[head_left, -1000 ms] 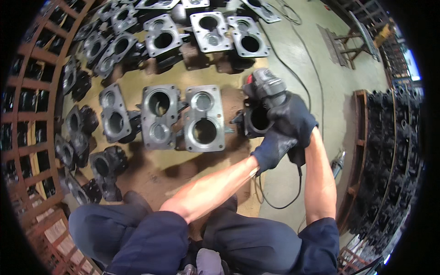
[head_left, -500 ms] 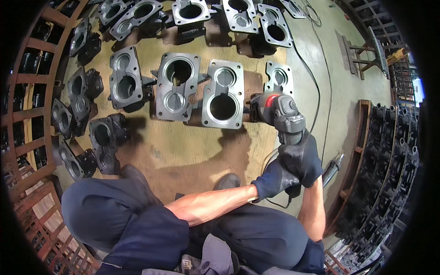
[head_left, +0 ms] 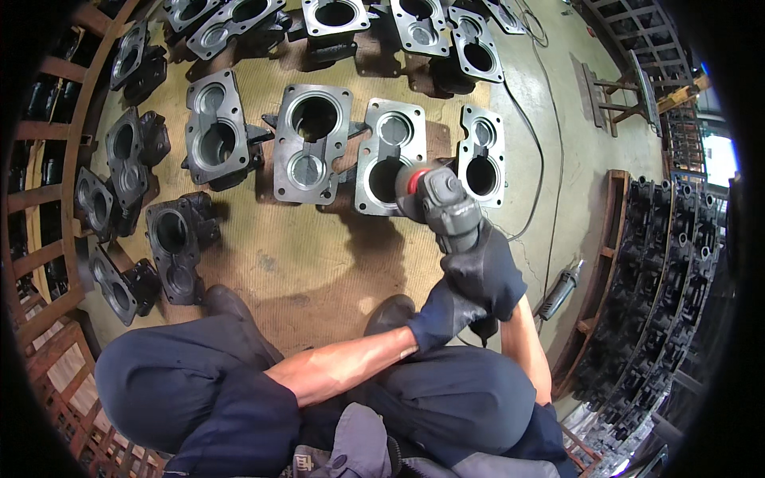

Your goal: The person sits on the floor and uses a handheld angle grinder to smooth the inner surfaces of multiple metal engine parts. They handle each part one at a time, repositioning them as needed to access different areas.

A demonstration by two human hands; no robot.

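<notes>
An angle grinder [head_left: 451, 209] with a red hub and a blurred disc is gripped in both gloved hands. My right hand [head_left: 496, 267] wraps round its body behind the head. Just below, my left hand [head_left: 448, 312] closes round the rear part, mostly hidden. The disc end overlaps the lower bore of a flat-faced metal casting [head_left: 388, 155]; whether it touches cannot be made out. To its right stands another casting [head_left: 481, 135] with two round openings. On the left are similar castings, one with its large bore at the top [head_left: 306, 163] and one tilted [head_left: 209, 155].
Several more castings [head_left: 335, 20] line the far side and left of a tan ribbed mat [head_left: 303, 263]. A second power tool [head_left: 560, 293] lies on the floor at right, near cables [head_left: 542, 147]. Wooden crates [head_left: 612, 231] of dark parts stand at right; slatted racks [head_left: 40, 263] at left.
Both hands have carried the grinder left, from the rightmost casting to the one beside it. The rightmost casting's lower bore now shows. The whole view has shifted slightly.
</notes>
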